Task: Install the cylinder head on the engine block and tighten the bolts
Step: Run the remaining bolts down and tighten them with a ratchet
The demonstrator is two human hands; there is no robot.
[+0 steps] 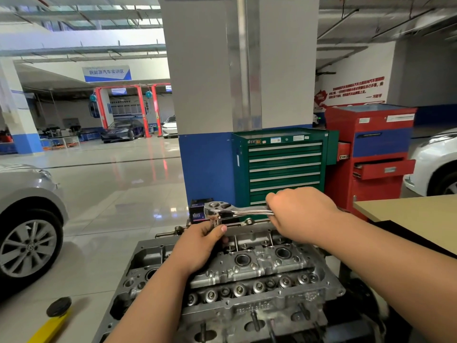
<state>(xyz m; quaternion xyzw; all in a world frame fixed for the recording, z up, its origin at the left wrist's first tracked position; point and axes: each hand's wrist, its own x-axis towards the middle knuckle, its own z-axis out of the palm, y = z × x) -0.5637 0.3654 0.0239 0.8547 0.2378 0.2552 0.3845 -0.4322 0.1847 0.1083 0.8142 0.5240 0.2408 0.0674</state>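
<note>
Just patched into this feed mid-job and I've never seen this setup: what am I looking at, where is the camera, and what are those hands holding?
There is no machine here. A person works with two bare hands, and the single picture comes from a camera worn on their head, looking forward and down. The grey metal casting below is the cylinder head. The right hand grips the handle of a ratchet wrench. The left hand holds the wrench's drive end just under its head, at the casting's far edge. Behind stand a green tool cabinet and a red cabinet.
</note>
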